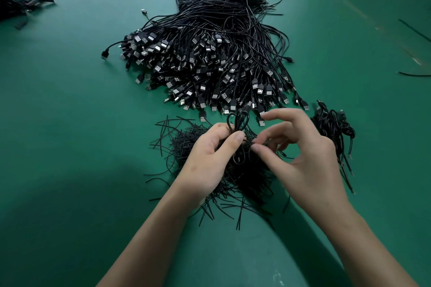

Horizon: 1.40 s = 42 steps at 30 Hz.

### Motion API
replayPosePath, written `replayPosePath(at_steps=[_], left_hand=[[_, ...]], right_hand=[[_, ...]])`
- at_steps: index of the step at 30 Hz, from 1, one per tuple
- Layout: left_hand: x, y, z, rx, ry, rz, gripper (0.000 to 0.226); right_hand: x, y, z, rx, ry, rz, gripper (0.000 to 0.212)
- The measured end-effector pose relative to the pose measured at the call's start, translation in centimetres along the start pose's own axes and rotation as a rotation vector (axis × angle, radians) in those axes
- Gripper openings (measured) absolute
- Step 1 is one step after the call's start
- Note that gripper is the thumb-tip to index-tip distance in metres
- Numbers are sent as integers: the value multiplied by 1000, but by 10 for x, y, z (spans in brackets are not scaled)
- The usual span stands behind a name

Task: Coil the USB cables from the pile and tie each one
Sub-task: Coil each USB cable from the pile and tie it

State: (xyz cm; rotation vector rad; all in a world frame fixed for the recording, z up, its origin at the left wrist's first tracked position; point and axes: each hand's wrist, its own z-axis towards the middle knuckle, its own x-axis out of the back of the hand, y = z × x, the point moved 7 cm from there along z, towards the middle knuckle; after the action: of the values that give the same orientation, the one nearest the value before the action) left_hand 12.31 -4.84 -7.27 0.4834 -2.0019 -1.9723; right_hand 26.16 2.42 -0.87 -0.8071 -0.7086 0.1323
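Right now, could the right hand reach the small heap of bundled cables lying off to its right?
Probably yes: the bundled cables lie just beside the right hand with nothing between, though it is pinching the coiled cable that the left hand holds.

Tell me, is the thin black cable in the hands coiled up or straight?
Coiled. The thin black cable loops above and below where the left hand grips it. Whether it is tied, cannot tell.

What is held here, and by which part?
Left hand pinches the coiled cable at its middle; right hand pinches the same spot.
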Motion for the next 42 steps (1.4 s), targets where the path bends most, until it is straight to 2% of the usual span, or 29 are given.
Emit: replayPosePath(at_steps=[3,5,9,12,14,18,22,25,27,30,34,36,38,42], left_hand=[[2,-2,1,-8,3,-20,25],[2,-1,1,-10,-8,-13,20],[1,-2,1,-14,-39,16,18],[-1,-3,0,8,-61,12,25],[-2,-4,0,40,-82,-28,20],[-7,-3,-3,72,-162,-92,23],[-10,-3,-7,132,-218,-181,62],[-10,-5,-7,162,-227,-207,67],[-8,-5,-6,155,-209,-185,64],[-4,-1,-5,73,-109,-119,33],[4,19,-5,-236,102,146,8],[6,30,-12,-413,197,337,12],[5,35,-17,-518,250,437,16],[2,33,-19,-512,221,327,17]], right_hand=[[2,-1,-5,1,125,39,45],[1,-4,-8,62,146,-45,43],[-1,-11,-7,247,108,-219,34],[0,-5,-2,248,20,-244,33],[0,-3,0,243,-27,-253,24],[-4,-7,-1,320,-47,-252,16],[-1,-10,4,370,-37,-295,24],[-1,-11,9,365,-83,-302,29],[-2,-8,11,272,-115,-259,28],[-5,7,9,-10,-90,-120,21],[-22,30,-8,-445,-15,372,26],[-32,34,-16,-595,9,586,25],[-39,33,-20,-682,15,736,22],[-38,28,-20,-728,40,814,24]])
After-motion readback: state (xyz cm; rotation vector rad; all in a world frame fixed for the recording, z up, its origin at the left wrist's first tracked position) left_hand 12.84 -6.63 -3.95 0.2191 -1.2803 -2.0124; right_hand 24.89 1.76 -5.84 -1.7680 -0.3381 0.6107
